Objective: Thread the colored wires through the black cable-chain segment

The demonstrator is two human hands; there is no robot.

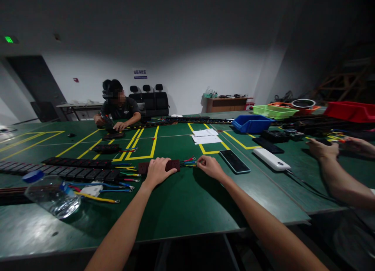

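A dark reddish-brown socket block [175,165] lies on the green table in front of me. My left hand [158,170] is wrapped over its middle, fingers on the far side and thumb on the near side. Short coloured wires [187,162] with metal ring terminals stick out of the block's right end. At the tips of these wires my right hand [209,166] is closed in a pinch, seemingly on one wire's end; the fingertips hide the exact spot. Left of the block lie several long black socket strips [84,172] with similar wires pointing toward it.
A water bottle [54,196] lies at the left. To the right are a phone [234,161], a white power bank [271,159] with a cable, white papers [206,136] and a blue bin [252,123]. Co-workers' hands are busy at right [325,149] and across the table [119,125].
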